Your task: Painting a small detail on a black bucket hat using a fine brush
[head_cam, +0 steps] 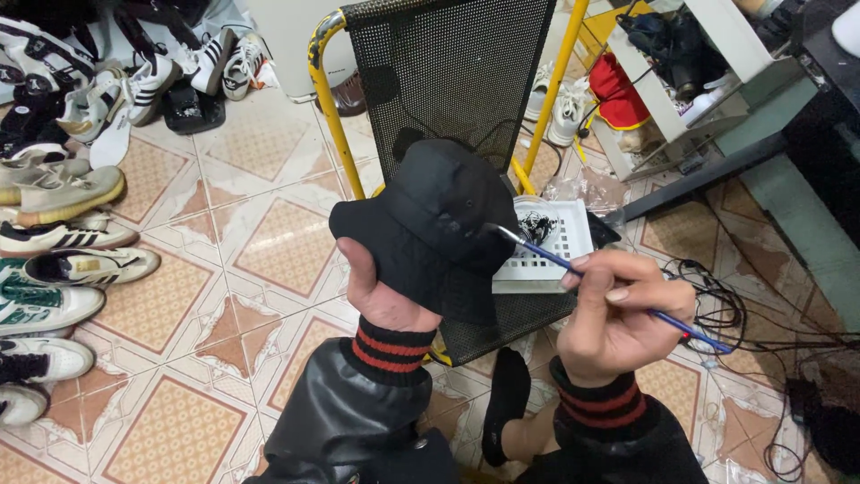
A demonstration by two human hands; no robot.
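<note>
- Head view, centre frame: black bucket hat [436,220] held up over a black mesh chair [466,81] with a yellow tube frame.
- Hat: soft dark fabric, rounded crown, floppy brim folding down; small eyelets on the crown side. No pale marks that I can make out.
- Left hand [381,291]: closed on the hat's lower brim from beneath, fingers mostly hidden behind the fabric.
- Right hand [618,318]: pinching a thin blue paintbrush [618,293] between thumb and fingers, handle running down to the right past the hand.
- Brush tip sits at the hat's right edge; touching or just short, cannot tell.
- Both wrists in black cuffs with red stripes, black glossy jacket sleeves.
- Behind the hat, on the chair seat: white perforated tray [564,246] with a small round container [536,218] holding something dark.
- Left side of floor: rows of sneakers [63,242], mostly white and beige, on patterned tan tile.
- Right side: loose black cables [717,309] on the floor, a white shelf unit [708,81] with clutter above.
- Bottom centre: a foot in a black sock [506,403] on the tile.
</note>
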